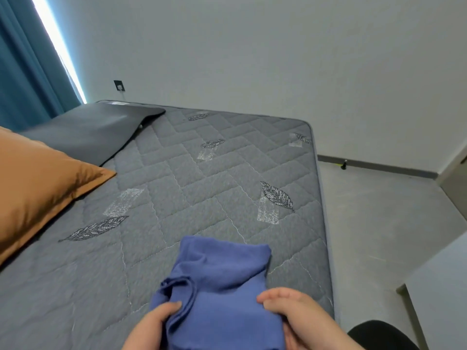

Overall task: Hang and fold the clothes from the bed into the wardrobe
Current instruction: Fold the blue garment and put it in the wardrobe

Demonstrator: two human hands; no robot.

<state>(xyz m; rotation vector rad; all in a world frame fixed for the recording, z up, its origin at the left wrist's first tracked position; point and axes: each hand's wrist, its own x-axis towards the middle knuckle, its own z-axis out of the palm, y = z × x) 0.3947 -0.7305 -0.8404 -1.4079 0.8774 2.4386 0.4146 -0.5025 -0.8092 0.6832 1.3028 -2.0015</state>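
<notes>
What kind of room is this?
Probably a bedroom: a quilted grey mattress, an orange pillow lying on it, and a teal curtain edged by daylight.

I see soft even daylight | blown-out glare at curtain gap (pixel 56 46), top left | slight overall blur | wide-angle bending at edges

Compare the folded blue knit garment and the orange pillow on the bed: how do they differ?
The folded blue knit garment is matte and creased; the orange pillow is smooth with a slight sheen. The left hand and right hand grip the garment; no hand touches the pillow. Both are plain, unpatterned fabric.
</notes>
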